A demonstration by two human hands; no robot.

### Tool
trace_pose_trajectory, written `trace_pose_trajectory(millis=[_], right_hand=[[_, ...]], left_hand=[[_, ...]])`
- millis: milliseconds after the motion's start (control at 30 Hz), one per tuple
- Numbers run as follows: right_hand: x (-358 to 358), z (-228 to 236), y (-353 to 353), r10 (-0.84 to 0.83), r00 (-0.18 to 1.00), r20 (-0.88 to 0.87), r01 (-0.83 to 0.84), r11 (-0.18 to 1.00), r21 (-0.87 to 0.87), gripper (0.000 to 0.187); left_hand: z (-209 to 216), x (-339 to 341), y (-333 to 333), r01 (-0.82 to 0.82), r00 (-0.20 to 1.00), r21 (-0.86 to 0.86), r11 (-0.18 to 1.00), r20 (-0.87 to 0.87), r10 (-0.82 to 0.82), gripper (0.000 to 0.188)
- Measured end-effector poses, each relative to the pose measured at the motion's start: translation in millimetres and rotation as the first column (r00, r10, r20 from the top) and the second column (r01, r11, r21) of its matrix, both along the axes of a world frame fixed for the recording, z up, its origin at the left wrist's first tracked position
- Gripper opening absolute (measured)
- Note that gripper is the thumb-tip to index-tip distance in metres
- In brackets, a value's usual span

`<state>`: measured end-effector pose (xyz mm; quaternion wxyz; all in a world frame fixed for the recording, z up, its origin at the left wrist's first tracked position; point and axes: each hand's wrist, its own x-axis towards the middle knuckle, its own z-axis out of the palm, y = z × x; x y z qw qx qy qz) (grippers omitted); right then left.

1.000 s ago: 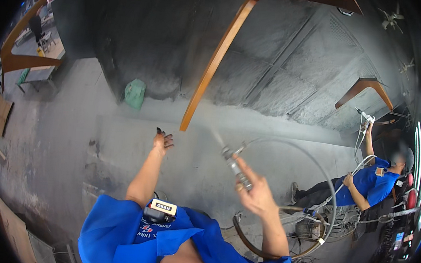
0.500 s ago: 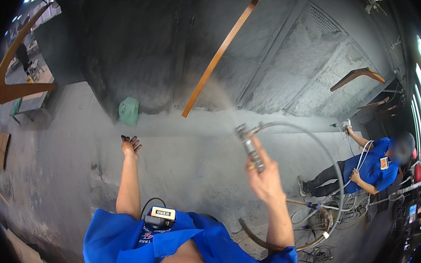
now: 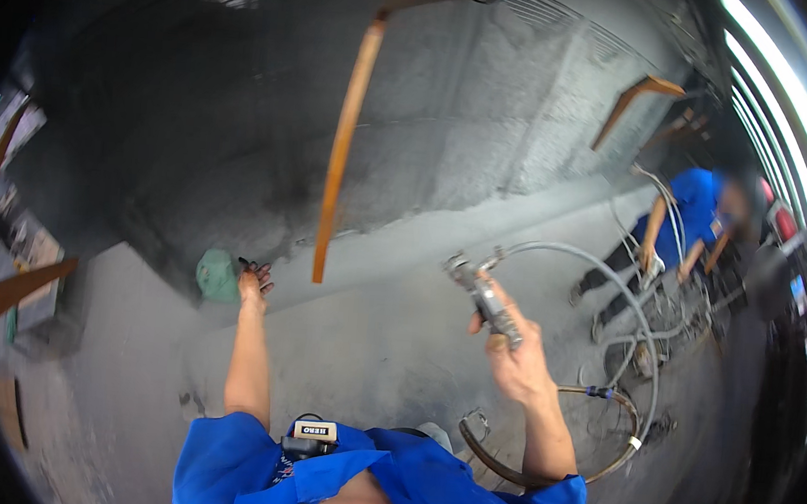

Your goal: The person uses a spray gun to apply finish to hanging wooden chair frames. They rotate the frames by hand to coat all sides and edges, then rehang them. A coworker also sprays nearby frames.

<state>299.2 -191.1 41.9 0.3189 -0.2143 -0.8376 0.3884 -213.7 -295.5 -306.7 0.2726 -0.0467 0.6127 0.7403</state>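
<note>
While working with the spray gun (image 3: 485, 301) in the right hand (image 3: 514, 357), as seen from the head view, best to mind the nozzle angle first. Right hand curled firmly around the gun body, nozzle turned up and to the left. Long wooden piece (image 3: 339, 157) hanging nearly upright before the dark wall (image 3: 235, 106), with lower end free, between left hand and gun in the view, and apart from both. Left hand (image 3: 254, 283) with fingers loosely spread and fingertips dark, gripping nothing clear to see; overlapping the green bundle (image 3: 219, 275), contact impossible to tell. No mist plainly visible at the nozzle.

For even passes, probably wise to hold the nozzle square to the wood, sweep along the whole length at steady speed, and avoid pausing at the lower end, for fear of runs. Better to guide the grey hose (image 3: 555, 247), looped out to the right of the gun, well away from the wood. Worth holding the left hand out of the spray line, and aiming away from the co-worker (image 3: 690, 201) at right.
</note>
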Motion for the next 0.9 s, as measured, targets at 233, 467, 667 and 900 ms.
trace_pose_trajectory(millis=[233, 467, 667, 900], right_hand=[[53, -34, 28, -0.191, 0.981, -0.024, 0.175, 0.937, -0.302, 0.080], [45, -97, 48, -0.265, 0.942, -0.205, 0.173, 0.909, -0.378, 0.078], [35, -99, 91, -0.261, 0.923, -0.283, 0.123, 0.896, -0.426, 0.075], [42, -23, 171, -0.054, 0.868, -0.494, -0.064, 0.973, -0.220, 0.085]], left_hand=[[15, 52, 118, 0.406, 0.914, 0.025, 0.914, -0.040, -0.405, 0.084], [-15, 114, 146, 0.367, 0.926, 0.239, 0.899, -0.004, -0.377, 0.072], [-48, 212, 219, 0.027, 0.997, 0.230, 0.973, -0.075, -0.010, 0.061], [66, 175, 302, 0.227, 0.962, 0.241, 0.944, -0.203, -0.180, 0.083]])
